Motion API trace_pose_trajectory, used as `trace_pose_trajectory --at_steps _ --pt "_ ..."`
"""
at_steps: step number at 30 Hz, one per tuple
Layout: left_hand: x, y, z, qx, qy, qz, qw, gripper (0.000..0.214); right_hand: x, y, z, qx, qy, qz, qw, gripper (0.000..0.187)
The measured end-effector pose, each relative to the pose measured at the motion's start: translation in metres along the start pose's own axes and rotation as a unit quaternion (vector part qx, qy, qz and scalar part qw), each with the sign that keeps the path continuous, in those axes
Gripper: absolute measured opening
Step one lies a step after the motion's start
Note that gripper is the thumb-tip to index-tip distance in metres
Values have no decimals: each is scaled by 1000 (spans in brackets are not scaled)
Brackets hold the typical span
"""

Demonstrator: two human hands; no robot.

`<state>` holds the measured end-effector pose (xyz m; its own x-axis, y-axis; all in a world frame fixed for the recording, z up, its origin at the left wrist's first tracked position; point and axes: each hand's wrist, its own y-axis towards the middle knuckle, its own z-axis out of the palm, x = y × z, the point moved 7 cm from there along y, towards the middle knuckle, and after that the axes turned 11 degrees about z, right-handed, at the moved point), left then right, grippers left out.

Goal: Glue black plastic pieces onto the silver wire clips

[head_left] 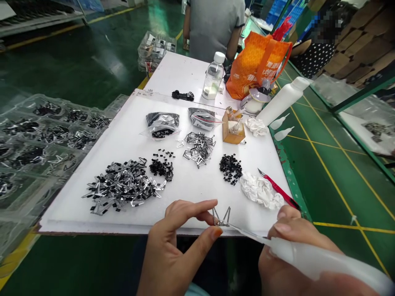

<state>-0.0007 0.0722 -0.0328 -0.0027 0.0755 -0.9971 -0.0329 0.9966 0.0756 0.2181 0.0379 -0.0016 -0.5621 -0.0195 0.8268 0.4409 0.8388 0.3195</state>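
Between thumb and fingers, my left hand (182, 238) pinches a small bent metal bracket (226, 217) over the table's front edge. My right hand (296, 238) is wrapped round a white squeeze bottle (327, 259), whose thin nozzle tip reaches the base of the bracket. Whether any liquid comes out is too small to tell. Beyond my hands lie a heap of similar metal brackets (200, 148) and a pile of small black pieces (231, 168). To the left spreads a larger heap of brackets with black parts (123, 185), beside more small black pieces (162, 168).
A crumpled white cloth (261, 191) and a red craft knife (279, 188) lie at the right. Farther back are two plastic bags (162, 123), a small wooden box (233, 131), a clear bottle (212, 78) and an orange bag (254, 65). Part-filled trays (52, 131) stand left; people are beyond.
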Motion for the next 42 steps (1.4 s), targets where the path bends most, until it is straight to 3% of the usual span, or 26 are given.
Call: trace_pose_trajectory --at_steps 4,7,12,20,27,39,42 --pt "2 0 1 2 -1 -5 1000 23 5 1 -5 -49 88 0 995 58" --pt "0 1 1 2 -3 3 1000 25 8 2 0 -53 93 -6 994 58" --pt "-2 1 0 -4 -5 15 1000 30 5 -3 -1 -120 101 -1 988 51" --pt "0 0 0 -22 -7 -20 1000 20 -1 -6 -3 -102 109 8 989 49" --pt "0 1 0 -4 4 14 1000 28 -4 -6 -5 -85 87 21 992 52" --pt "-3 1 0 -7 -10 23 1000 29 0 -7 -5 -137 81 10 987 44" --pt "-2 1 1 3 -8 15 1000 26 1 -5 -4 -120 90 4 989 50"
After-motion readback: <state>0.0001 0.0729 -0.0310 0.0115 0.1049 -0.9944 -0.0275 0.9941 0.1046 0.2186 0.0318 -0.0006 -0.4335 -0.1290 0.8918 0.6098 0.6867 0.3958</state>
